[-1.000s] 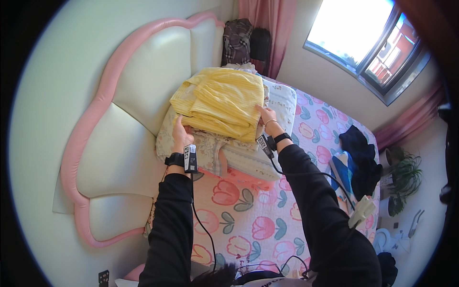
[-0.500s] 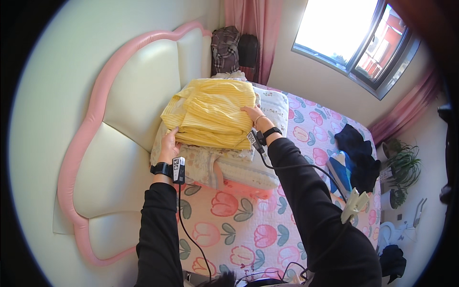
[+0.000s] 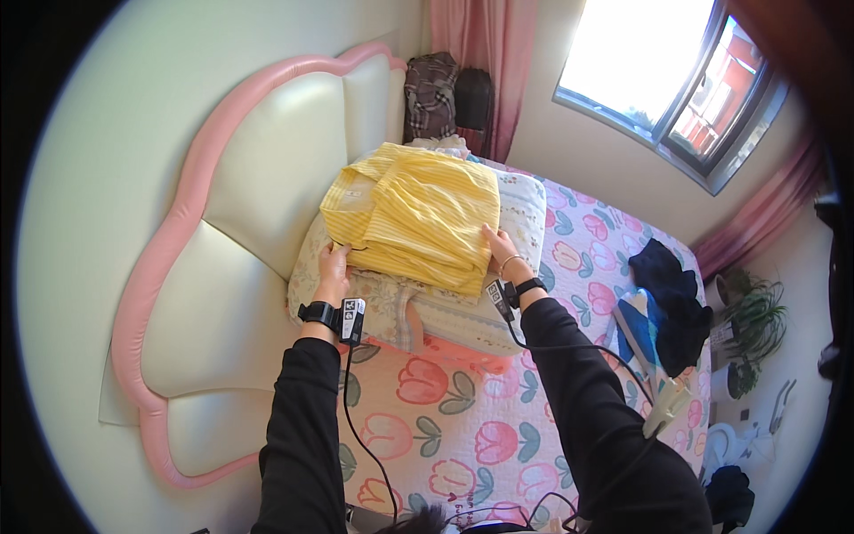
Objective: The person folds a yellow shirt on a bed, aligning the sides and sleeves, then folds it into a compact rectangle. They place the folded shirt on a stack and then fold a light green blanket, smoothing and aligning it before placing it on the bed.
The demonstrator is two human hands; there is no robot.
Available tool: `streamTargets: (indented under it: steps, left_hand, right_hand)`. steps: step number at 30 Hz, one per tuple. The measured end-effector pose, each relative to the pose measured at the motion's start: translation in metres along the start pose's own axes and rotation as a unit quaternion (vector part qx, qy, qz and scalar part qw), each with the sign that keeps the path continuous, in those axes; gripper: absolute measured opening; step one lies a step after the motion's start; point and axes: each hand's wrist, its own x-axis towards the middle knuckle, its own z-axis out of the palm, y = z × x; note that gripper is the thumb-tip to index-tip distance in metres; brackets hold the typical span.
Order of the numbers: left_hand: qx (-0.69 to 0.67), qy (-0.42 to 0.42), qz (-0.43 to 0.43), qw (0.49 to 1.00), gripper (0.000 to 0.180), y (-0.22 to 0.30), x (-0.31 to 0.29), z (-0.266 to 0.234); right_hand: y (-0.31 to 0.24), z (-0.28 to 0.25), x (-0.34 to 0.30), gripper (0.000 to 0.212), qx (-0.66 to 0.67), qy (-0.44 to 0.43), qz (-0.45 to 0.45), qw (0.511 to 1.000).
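Noting edges first: well to the left of our left hand [image 3: 334, 271] runs the cream padded headboard [image 3: 285, 160], with a scalloped pink rim. Nearer to us than both hands, between our black sleeves [image 3: 307, 418], the tulip-print bed cover [image 3: 498, 440] lies broad and flat, giving the widest room. Past our right hand [image 3: 504, 249] the cover runs on to the right, where a black garment [image 3: 672, 303] and a blue-and-white cloth [image 3: 636, 325] lie together near the bed's edge. Far beyond the hands we record a plaid bag [image 3: 431, 98] next to a pink curtain [image 3: 511, 62].

Position of the yellow striped garment [image 3: 431, 214]: between our hands and mostly beyond them, loosely folded, resting on a floral white pillow [image 3: 527, 209]. The pillow reaches out past the right hand and toward us below both.

Hands: apart from each other, each gripping the garment. We have the left closed on its near-left edge, finger detail too small to read; the right holds its right edge near the near corner, thumb uppermost, other fingers partly hidden. On each wrist sits a black strap [image 3: 320, 313], with a cable [image 3: 356, 427] trailing toward us.
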Motion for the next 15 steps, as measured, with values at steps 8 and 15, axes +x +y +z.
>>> streamTargets:
  steps: [8, 15]
  left_hand:
    - [0.002, 0.029, 0.094, 0.995, 0.047, 0.01, 0.006, -0.004]
    - [-0.005, -0.009, 0.131, 0.991, 0.053, 0.015, -0.01, -0.015]
  right_hand:
    - [-0.011, 0.008, -0.016, 0.057, 0.005, 0.009, 0.009, 1.0]
    - [-0.003, 0.01, -0.049, 0.082, 0.052, -0.034, -0.002, 0.998]
